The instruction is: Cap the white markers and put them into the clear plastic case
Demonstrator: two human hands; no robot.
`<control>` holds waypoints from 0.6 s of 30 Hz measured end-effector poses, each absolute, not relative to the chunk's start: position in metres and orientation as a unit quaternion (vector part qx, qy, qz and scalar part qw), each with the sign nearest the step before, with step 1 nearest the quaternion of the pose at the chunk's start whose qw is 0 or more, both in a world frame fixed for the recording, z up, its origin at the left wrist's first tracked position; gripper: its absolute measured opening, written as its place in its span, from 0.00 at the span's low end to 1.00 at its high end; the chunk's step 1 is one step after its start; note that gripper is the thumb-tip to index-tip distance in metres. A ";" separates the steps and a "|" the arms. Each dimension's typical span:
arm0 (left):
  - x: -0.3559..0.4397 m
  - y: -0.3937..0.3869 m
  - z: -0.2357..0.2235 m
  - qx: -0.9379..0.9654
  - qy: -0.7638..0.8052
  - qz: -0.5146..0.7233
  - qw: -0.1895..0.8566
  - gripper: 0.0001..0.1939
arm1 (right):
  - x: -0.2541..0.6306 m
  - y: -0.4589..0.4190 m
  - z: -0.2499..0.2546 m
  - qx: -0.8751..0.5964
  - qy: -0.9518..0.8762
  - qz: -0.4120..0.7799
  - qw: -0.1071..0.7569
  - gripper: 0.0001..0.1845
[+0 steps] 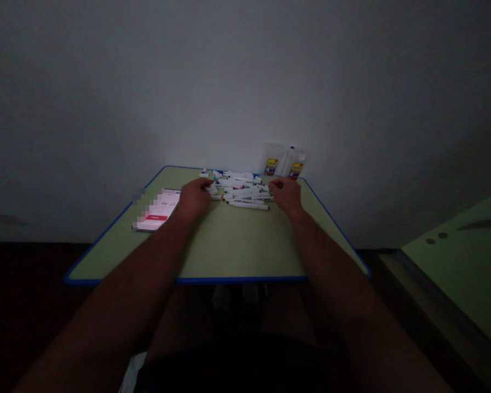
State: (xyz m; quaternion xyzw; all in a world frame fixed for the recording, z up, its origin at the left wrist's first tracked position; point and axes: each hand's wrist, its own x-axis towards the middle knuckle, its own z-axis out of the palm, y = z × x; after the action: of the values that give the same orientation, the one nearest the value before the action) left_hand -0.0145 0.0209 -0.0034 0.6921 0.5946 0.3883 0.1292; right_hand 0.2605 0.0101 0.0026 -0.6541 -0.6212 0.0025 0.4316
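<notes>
A loose heap of white markers point(245, 192) with coloured ends lies across the far part of the table. At its left side is my left hand point(195, 197), fingers curled and closed at the end of a white marker point(214, 191). My right hand point(285, 193) is on the heap's right side, with thumb and forefinger pinched together at the tip of another marker point(264, 188). Dim light and the small size leave the exact finger contact hard to see. One marker point(249, 206) lies along the near edge of the heap.
On the table's left lies a phone point(157, 212) with a lit screen, partly blurred out. Two clear plastic cases point(272, 159) with yellow labels stand against the wall point(229, 82) at the back right. A blue rim point(241, 280) edges the pale green table. To the right is a green panel point(466, 262).
</notes>
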 end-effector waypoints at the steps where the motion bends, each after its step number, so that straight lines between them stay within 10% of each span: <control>1: -0.015 0.022 -0.004 0.691 0.596 0.389 0.126 0.26 | 0.262 0.008 0.003 -0.649 -0.627 -0.002 0.431 0.08; 18: -0.022 0.025 0.000 0.664 0.617 0.400 0.136 0.29 | 0.256 0.000 0.000 -0.604 -0.713 0.001 0.355 0.11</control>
State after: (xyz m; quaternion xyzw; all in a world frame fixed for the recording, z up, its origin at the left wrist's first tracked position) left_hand -0.0221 0.0250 -0.0003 0.6639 0.6171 0.4002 0.1356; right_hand 0.2555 -0.0002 0.0002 -0.6041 -0.7134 0.0009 0.3551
